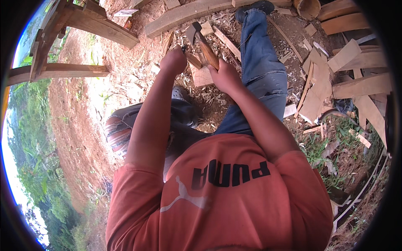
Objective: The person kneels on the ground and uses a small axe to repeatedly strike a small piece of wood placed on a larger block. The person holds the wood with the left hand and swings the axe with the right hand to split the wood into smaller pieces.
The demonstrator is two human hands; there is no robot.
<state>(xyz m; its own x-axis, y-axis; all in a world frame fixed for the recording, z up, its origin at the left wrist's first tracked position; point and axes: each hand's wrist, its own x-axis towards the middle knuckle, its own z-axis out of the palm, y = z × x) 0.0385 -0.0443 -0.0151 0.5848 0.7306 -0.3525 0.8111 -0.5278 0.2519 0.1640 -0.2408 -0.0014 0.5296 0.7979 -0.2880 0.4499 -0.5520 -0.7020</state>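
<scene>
My right hand (226, 77) is closed round the lower end of a hatchet's wooden handle (208, 51). The dark metal hatchet head (193, 32) points away from me, up and to the left. My left hand (173, 61) is a closed fist, just left of the hatchet. A small dark bit shows at the top of that fist, and a short brown piece of wood (193, 61) sticks out beside it; what exactly the fingers hold is hidden. Below both lies a flat pale wood block (202, 77) on the ground, between my legs.
Wood chips and offcuts cover the soil around my feet. A long curved timber (188, 16) lies across the far side. Boards (318, 85) are piled at the right, with a bamboo-like round section (307, 8) beyond. A wooden frame (100, 29) stands at the far left; greenery lies past it.
</scene>
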